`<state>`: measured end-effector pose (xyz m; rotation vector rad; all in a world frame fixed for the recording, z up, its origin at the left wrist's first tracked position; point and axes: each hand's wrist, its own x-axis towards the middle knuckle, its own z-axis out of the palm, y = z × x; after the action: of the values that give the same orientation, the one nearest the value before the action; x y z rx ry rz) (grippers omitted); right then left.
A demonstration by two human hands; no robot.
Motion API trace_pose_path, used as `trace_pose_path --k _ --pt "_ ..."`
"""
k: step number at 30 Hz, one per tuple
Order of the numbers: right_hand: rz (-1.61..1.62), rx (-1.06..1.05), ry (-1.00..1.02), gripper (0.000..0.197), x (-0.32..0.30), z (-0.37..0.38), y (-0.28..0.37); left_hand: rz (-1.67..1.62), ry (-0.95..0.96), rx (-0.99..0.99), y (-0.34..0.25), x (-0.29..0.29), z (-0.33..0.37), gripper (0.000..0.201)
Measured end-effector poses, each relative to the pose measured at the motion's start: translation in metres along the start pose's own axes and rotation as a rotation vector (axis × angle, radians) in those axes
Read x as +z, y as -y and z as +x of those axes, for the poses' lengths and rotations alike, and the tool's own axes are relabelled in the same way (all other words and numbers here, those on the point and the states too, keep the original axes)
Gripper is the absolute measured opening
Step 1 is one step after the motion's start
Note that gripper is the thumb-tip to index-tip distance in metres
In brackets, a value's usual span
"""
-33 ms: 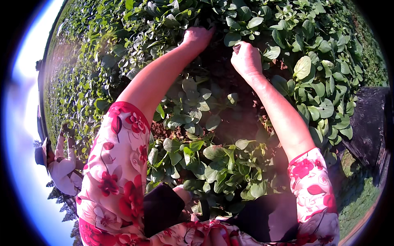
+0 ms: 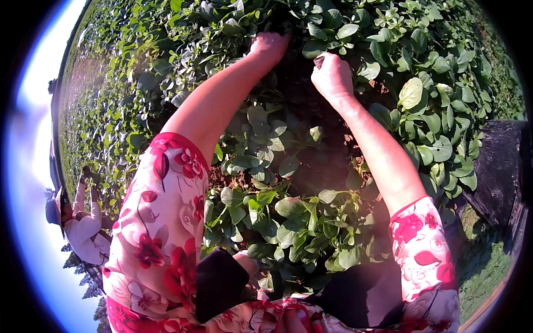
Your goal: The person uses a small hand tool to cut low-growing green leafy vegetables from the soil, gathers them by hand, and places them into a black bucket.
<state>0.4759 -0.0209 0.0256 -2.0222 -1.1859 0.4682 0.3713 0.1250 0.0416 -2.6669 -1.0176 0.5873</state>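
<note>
My left hand (image 2: pixel 270 47) reaches into the leafy green plants (image 2: pixel 230 28) at the far middle. Its fingers are lost among dark leaves and shadow, so what they touch is hidden. Just right of it, my right hand (image 2: pixel 333 76) is closed in a fist above shaded soil. A small dark bit (image 2: pixel 319 62) shows at the thumb side of that fist; its kind is too small to make out. Broad round leaves (image 2: pixel 347 30) stand right beyond the right hand. Between my forearms grow low plants with rounded leaves (image 2: pixel 264 133).
More leafy plants (image 2: pixel 305 222) grow close to my body, with reddish soil (image 2: pixel 225 177) showing between them. A black container-like object (image 2: pixel 497 172) stands at the right. Another person (image 2: pixel 86 230) in a hat and light top bends over the field at the far left.
Both hands stay in nearly the same place. My right fist has shifted very slightly away from me, and my left upper arm a little to the right.
</note>
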Motion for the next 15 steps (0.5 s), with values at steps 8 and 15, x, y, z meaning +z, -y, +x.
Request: trace_pose_path --k 8,15 --pt "-0.366 -0.341 0.155 0.016 0.039 0.052 -0.002 -0.067 0.079 0.001 0.022 0.002 0.031 0.023" --pt "-0.183 -0.250 0.127 0.021 -0.002 -0.014 -0.002 -0.125 -0.040 0.043 0.021 0.005 -0.035 0.016"
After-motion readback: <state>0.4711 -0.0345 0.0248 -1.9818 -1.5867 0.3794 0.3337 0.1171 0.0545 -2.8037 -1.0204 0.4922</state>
